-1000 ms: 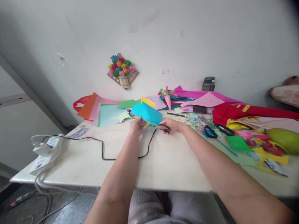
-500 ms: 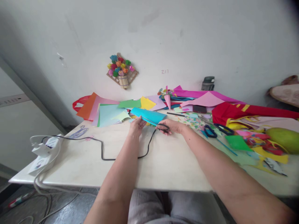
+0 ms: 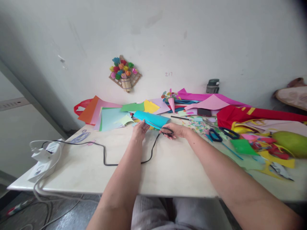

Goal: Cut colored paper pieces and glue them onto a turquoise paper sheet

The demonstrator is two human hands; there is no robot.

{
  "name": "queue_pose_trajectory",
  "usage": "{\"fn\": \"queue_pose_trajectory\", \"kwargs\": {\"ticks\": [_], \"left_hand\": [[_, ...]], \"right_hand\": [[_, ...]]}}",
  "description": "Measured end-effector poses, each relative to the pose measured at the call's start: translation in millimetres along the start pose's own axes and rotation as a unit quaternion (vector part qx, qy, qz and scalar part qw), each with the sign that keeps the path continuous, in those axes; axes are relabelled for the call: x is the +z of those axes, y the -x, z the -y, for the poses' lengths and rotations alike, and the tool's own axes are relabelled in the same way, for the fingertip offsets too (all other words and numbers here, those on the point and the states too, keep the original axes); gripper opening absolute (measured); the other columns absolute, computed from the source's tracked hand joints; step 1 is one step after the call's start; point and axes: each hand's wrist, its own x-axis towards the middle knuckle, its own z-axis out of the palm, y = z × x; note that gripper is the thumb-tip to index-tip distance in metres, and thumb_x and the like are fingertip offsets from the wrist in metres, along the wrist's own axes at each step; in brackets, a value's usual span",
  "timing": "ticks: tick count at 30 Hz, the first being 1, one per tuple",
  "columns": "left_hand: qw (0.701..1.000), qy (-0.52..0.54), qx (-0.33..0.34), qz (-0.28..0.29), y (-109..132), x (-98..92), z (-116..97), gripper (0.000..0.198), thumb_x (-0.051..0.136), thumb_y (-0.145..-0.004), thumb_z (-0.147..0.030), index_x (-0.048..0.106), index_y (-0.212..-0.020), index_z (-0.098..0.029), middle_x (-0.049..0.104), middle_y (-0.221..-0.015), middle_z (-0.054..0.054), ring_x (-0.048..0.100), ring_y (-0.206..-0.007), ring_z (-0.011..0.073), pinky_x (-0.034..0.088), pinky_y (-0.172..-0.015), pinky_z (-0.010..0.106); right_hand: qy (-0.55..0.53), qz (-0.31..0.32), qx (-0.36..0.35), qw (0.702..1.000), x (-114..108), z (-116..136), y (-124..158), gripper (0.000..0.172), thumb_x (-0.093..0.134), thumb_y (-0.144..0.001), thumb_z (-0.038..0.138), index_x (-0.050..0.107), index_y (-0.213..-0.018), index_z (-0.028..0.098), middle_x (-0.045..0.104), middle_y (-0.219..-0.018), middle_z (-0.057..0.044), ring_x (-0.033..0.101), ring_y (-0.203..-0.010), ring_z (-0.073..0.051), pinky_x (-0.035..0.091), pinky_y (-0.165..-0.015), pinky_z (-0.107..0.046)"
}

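A bright blue sheet of paper, folded or curled over, is raised a little above the middle of the table. My left hand grips its near edge from the left, the thumb on top. At the sheet's right end my right hand is closed around the black handles of a pair of scissors. The blades point left along the paper's lower edge and are mostly hidden. A black cord runs across the table to just below my right hand.
Coloured sheets lie at the back left. Dark-handled scissors, paper scraps, a pencil and a green fruit are on the right. A power strip sits at the left edge. A paper-flower piece hangs on the wall.
The view has shifted very slightly. Both hands, the blue paper and the scissors keep nearly the same positions.
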Motion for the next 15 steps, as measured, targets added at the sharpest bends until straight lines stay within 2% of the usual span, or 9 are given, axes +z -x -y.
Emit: {"fn": "queue_pose_trajectory", "kwargs": {"ticks": [15], "left_hand": [[1.0,-0.007,-0.004,-0.01,-0.1,0.8,-0.7,0.005,0.062,-0.072,-0.016,0.058,-0.075,-0.015,0.068,-0.071,0.003,0.066,-0.068,0.0161,0.05,-0.081,0.035]], "right_hand": [[0.023,-0.02,0.028,0.999,2.9,7.0,3.8,0.021,0.053,-0.08,0.032,0.055,-0.082,0.012,0.05,-0.049,0.005,0.044,-0.032,-0.004,0.021,-0.024,-0.014]]}}
